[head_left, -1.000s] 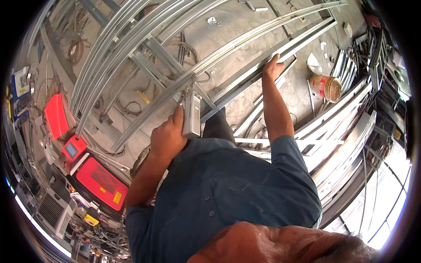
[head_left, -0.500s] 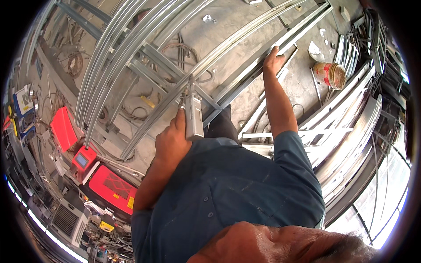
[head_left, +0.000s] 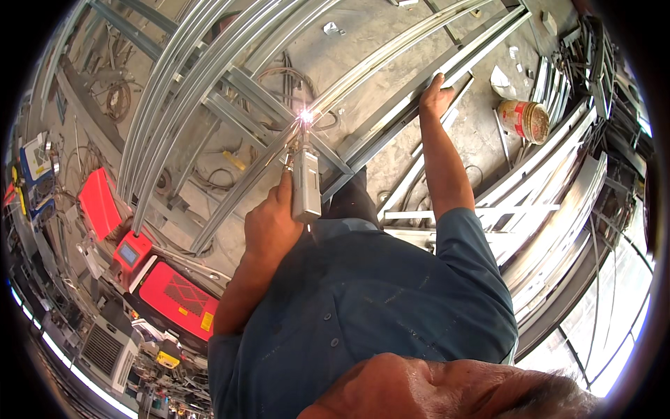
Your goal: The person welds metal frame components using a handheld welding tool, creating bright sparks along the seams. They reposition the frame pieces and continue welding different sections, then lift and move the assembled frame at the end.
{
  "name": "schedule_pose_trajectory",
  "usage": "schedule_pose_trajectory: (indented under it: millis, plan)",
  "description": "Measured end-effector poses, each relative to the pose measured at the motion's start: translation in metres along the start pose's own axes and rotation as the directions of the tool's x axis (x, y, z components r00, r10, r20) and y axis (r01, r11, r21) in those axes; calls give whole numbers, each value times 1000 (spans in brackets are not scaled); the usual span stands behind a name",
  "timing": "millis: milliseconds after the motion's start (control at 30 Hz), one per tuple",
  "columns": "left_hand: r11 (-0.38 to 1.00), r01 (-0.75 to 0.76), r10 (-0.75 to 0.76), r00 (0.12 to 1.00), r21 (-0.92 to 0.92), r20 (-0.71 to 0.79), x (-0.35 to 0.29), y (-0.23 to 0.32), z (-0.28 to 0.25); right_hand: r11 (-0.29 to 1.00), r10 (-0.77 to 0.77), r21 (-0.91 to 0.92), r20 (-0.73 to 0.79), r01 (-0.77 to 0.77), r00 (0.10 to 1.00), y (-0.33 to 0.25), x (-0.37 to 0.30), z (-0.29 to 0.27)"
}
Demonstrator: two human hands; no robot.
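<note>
My left hand is closed around the grip of a grey handheld welding gun. At the gun's nozzle tip a bright white-pink weld spark glows, where a long steel rail meets a crosspiece of the metal frame. My right hand, arm stretched forward, is closed on a long steel channel along the frame's right side. Some of its fingers are hidden behind the edge.
Bundled steel rails lie left of the frame. A red machine with a small screen stands at lower left. To the right are a dirty paint bucket and stacked metal strips. Cables run across the concrete floor.
A bright spark has appeared at the welding gun's tip. The gun and my left hand have shifted very slightly left; my right hand stays in place.
</note>
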State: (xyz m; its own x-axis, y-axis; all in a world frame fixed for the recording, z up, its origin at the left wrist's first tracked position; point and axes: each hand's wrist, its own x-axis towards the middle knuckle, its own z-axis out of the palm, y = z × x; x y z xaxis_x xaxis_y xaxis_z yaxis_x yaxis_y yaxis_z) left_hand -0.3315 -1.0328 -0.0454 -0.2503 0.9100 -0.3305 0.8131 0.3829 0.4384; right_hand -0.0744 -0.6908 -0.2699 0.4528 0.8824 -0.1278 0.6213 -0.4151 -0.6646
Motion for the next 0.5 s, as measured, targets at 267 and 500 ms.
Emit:
schedule_pose_trajectory:
  millis: [267,500]
  plan:
    - [1000,-12,12,1000,4,-14,-2,-3,1,1000,-4,3,13,4,1000,1,0,1]
    - [1000,14,-14,1000,10,-4,-3,-3,0,1000,-14,9,10,14,1000,3,1,1]
